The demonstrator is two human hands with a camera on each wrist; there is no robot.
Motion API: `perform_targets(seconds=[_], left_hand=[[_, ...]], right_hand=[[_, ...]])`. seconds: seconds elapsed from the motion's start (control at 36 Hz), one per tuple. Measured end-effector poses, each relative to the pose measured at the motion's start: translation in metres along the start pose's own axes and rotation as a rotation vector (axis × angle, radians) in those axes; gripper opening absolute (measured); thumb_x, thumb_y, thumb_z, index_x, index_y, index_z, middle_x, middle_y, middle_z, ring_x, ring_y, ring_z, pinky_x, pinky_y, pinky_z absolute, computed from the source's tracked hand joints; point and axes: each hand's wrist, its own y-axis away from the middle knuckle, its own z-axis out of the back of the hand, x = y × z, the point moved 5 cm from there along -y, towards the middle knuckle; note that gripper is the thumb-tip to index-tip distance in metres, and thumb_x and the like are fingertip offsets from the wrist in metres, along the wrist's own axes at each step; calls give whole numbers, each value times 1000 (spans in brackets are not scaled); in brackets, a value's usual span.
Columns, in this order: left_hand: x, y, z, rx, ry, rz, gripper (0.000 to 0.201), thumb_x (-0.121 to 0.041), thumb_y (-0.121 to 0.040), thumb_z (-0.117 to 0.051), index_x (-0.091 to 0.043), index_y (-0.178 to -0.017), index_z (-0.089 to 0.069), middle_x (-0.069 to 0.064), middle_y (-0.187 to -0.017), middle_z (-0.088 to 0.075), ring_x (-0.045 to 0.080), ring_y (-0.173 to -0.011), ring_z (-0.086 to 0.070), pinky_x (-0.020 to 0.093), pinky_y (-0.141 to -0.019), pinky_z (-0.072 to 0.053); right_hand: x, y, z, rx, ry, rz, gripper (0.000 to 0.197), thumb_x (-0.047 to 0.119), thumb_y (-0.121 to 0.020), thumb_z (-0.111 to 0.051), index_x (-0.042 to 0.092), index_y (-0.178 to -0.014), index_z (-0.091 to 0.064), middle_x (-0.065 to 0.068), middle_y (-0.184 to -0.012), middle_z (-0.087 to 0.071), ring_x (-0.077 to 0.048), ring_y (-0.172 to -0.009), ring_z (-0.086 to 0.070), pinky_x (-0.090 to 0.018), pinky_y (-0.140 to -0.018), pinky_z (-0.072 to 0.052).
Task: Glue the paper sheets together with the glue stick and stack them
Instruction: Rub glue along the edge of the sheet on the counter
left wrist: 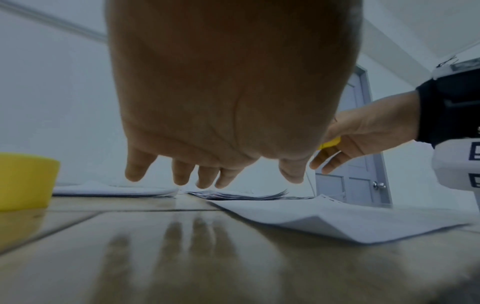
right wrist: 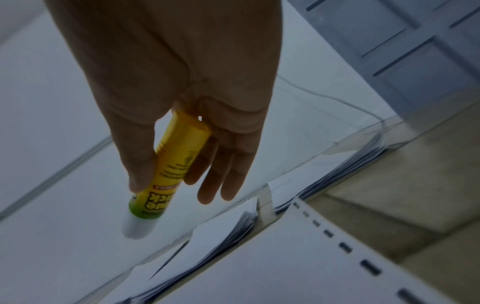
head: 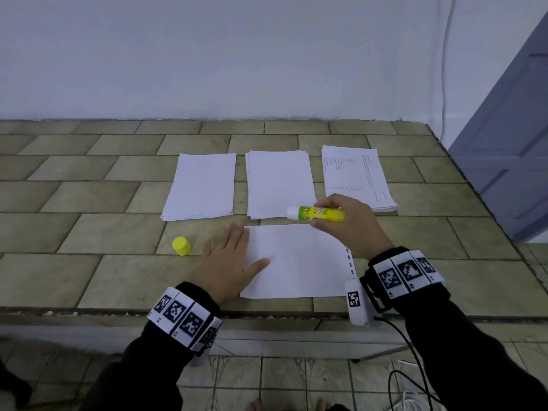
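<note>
Low in the middle of the head view, the left hand (head: 228,259) lies flat with straight fingers on the left edge of a single sheet (head: 299,262) on the tiled table (head: 89,203). Just above that sheet, the right hand (head: 347,223) grasps the uncapped glue stick (head: 315,214), its white tip pointing frame-left. Its yellow cap (head: 181,246) stands left of the left hand, and three paper stacks (head: 278,182) lie across the frame's centre.

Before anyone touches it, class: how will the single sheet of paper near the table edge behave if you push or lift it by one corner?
The sheet is probably floppy: in the left wrist view its near corner already lifts and bends. It is likely light and may slide on the glossy table, which mirrors the fingers. That may be why the left hand lies partly on it.
</note>
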Motion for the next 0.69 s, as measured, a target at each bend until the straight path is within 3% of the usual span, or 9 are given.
perform_targets(seconds=[0.08, 0.19, 0.31, 0.42, 0.5, 0.56, 0.61, 0.64, 0.69], left_hand=[[-2, -1, -3, 8, -45, -3, 81, -66, -97, -20, -19, -158, 5, -2, -164, 16, 17, -151, 16, 47, -122, 1], [-1, -1, -14, 37, -100, 1, 83, -69, -96, -19, -19, -158, 3, -1, -165, 15, 18, -151, 13, 48, -121, -1], [-1, 1, -23, 32, -116, -13, 108, -77, -67, 8, -19, -157, 7, -1, -163, 20, 20, -151, 13, 49, -122, -3], [-2, 5, -31, -69, -105, -27, 106, -72, -65, 13, -19, -157, 7, 0, -163, 21, 20, -151, 15, 51, -122, 0], [-2, 5, -38, -136, -56, -42, 100, -70, -73, 7, -17, -158, 3, 3, -164, 17, 24, -151, 13, 54, -120, 1], [-2, 7, -40, -224, -21, -82, 92, -66, -84, -10, -11, -158, -15, 6, -165, 0, 29, -152, -2, 60, -118, -11], [-1, 8, -43, -290, -5, -113, 83, -60, -89, -25, -8, -154, -30, 8, -163, -16, 31, -150, -16, 64, -114, -22], [-1, 8, -44, -294, -8, -115, 81, -59, -90, -26, -8, -153, -30, 8, -163, -16, 31, -150, -17, 64, -114, -23], [-1, 9, -44, -306, -7, -114, 82, -59, -90, -23, -8, -154, -27, 7, -164, -12, 30, -151, -13, 63, -116, -19]], right_hand=[[7, -2, -11, 29, -21, 2, 24, 25, -77, -79, 27, -97, -65, 7, -95, -65, 1, -81, -56, -4, -63, -39], [12, -3, -26, 63, 0, -10, 25, 30, -75, -79, 28, -95, -64, 9, -91, -65, -4, -75, -56, -10, -58, -40], [18, -1, -35, 90, 7, 0, 25, 27, -77, -79, 25, -97, -63, 6, -93, -64, 0, -74, -53, -6, -58, -39], [21, -1, -43, 106, 0, -5, 27, 27, -77, -79, 25, -97, -61, 4, -97, -63, -6, -79, -55, -10, -57, -38], [23, -6, -50, 108, -5, 10, 27, 22, -74, -81, 20, -93, -62, 4, -91, -64, -12, -81, -58, -17, -62, -42], [27, -10, -57, 103, -34, 20, 25, 18, -72, -82, 13, -88, -63, 4, -85, -64, -14, -79, -60, -18, -65, -46], [31, -16, -64, 91, -15, 27, 26, 18, -70, -81, 9, -83, -61, -2, -86, -64, -20, -82, -62, -28, -73, -51], [34, -18, -67, 90, 19, 29, 26, 19, -70, -80, 10, -82, -59, -5, -89, -63, -22, -84, -62, -32, -75, -50], [41, -23, -74, 105, 76, 41, 24, 18, -72, -77, 12, -82, -57, -6, -90, -57, -22, -83, -59, -30, -73, -45]])
